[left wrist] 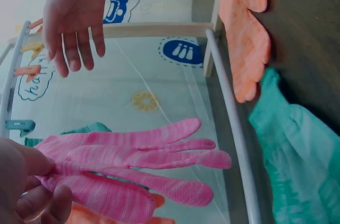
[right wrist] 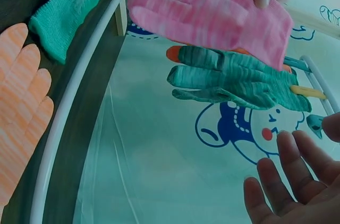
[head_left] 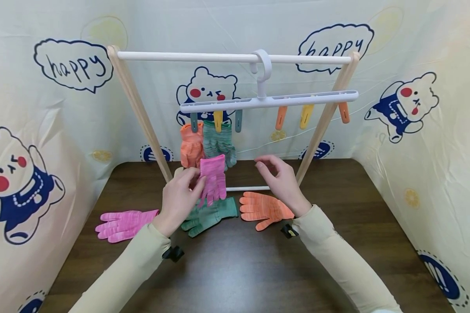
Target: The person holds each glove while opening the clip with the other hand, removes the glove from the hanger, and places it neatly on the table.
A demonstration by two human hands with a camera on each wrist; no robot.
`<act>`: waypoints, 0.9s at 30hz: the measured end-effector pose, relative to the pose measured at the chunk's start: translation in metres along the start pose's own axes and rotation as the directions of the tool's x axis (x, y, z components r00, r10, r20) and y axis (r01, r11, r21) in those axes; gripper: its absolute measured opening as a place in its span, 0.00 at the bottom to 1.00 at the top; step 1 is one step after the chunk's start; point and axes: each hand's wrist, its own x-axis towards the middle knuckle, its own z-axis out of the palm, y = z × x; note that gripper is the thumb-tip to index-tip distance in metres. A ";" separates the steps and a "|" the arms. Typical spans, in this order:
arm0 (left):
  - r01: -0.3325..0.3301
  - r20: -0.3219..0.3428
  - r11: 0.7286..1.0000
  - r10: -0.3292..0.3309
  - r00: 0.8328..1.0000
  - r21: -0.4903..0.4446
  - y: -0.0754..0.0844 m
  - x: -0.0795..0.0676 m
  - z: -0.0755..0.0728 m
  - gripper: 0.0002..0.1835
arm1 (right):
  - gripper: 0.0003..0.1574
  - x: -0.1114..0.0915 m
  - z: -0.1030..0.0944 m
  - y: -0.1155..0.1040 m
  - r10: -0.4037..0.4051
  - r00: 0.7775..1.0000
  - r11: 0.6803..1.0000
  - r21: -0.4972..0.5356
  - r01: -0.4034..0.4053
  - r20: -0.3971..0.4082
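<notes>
A pink knit glove hangs fingers-down from my left hand, which pinches it near the cuff. In the left wrist view that glove stretches away from my thumb and fingertips. My right hand is held up to the right of the glove, fingers loosely bent, holding nothing. Behind the pink glove, an orange glove and a green glove hang from the white clip hanger. A green clip holds the orange one, a yellow clip the green one. Right of them hangs a bare green clip.
On the brown table lie another pink glove, a green glove and an orange glove. The hanger hooks over the white rod of a wooden-legged rack. More clips hang at the hanger's right half.
</notes>
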 end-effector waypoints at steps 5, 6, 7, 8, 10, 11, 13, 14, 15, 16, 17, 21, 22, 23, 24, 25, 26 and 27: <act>0.011 -0.004 1.000 -0.011 1.000 0.020 -0.009 -0.009 -0.006 0.05 | 0.17 -0.002 0.000 0.000 -0.014 1.000 1.000 0.004 0.014 0.002; 0.011 -0.007 1.000 -0.011 1.000 0.023 -0.010 -0.011 -0.008 0.05 | 0.17 -0.003 -0.001 0.001 -0.016 1.000 1.000 0.006 0.016 0.003; 0.011 -0.009 1.000 -0.011 1.000 0.026 -0.011 -0.013 -0.010 0.05 | 0.17 -0.003 -0.001 0.001 -0.018 1.000 1.000 0.008 0.018 0.004; 0.010 -0.012 0.999 -0.010 1.000 0.032 -0.013 -0.015 -0.012 0.05 | 0.17 -0.003 -0.001 0.002 -0.018 1.000 1.000 0.011 0.018 0.005; 0.008 -0.015 0.999 -0.007 1.000 0.050 -0.015 -0.018 -0.016 0.05 | 0.17 -0.004 -0.002 0.003 -0.020 1.000 1.000 0.015 0.020 0.007; 0.005 -0.018 0.998 -0.004 1.000 0.060 -0.016 -0.020 -0.018 0.05 | 0.17 -0.005 -0.002 0.004 -0.022 1.000 1.000 0.016 0.021 0.008; 0.005 -0.015 0.996 -0.003 1.000 0.084 -0.018 -0.023 -0.023 0.05 | 0.17 -0.005 -0.002 0.005 -0.026 1.000 1.000 0.012 0.026 0.008; 0.007 -0.012 0.995 -0.006 1.000 0.096 -0.019 -0.025 -0.025 0.05 | 0.17 -0.005 -0.002 0.006 -0.027 1.000 1.000 0.009 0.026 0.007; 0.010 -0.009 0.994 -0.009 1.000 0.106 -0.020 -0.027 -0.028 0.05 | 0.17 -0.005 -0.002 0.006 -0.029 1.000 1.000 0.005 0.029 0.007; 0.013 -0.007 0.993 -0.013 1.000 0.115 -0.021 -0.029 -0.030 0.05 | 0.17 -0.006 -0.002 0.006 -0.031 0.999 1.000 0.001 0.031 0.006; 0.019 -0.001 0.993 -0.019 1.000 0.120 -0.021 -0.031 -0.032 0.05 | 0.17 -0.006 -0.002 0.006 -0.034 0.999 0.999 -0.003 0.034 0.006; 0.052 0.019 0.990 -0.055 0.998 0.134 -0.024 -0.037 -0.042 0.07 | 0.17 -0.005 -0.002 0.008 -0.038 0.999 0.999 0.001 0.038 0.008; 0.060 0.024 0.989 -0.064 0.998 0.135 -0.025 -0.039 -0.044 0.07 | 0.17 -0.005 -0.002 0.009 -0.038 0.999 0.999 0.006 0.038 0.008; 0.067 0.029 0.988 -0.072 0.997 0.136 -0.025 -0.040 -0.046 0.07 | 0.16 -0.006 -0.002 0.009 -0.037 0.999 0.999 0.009 0.037 0.010; 0.077 0.034 0.988 -0.082 0.996 0.137 -0.026 -0.042 -0.048 0.08 | 0.16 -0.006 -0.002 0.010 -0.035 0.999 0.999 0.011 0.035 0.010; 0.085 0.038 0.987 -0.091 0.995 0.139 -0.027 -0.043 -0.051 0.08 | 0.16 -0.006 -0.002 0.010 -0.033 0.999 0.999 0.011 0.033 0.011; 0.095 0.042 0.985 -0.102 0.994 0.143 -0.027 -0.045 -0.053 0.09 | 0.16 -0.006 -0.002 0.010 -0.033 0.999 0.999 0.011 0.033 0.011; 0.103 0.045 0.983 -0.111 0.993 0.151 -0.028 -0.047 -0.055 0.09 | 0.16 -0.006 -0.002 0.010 -0.033 0.999 0.999 0.013 0.033 0.011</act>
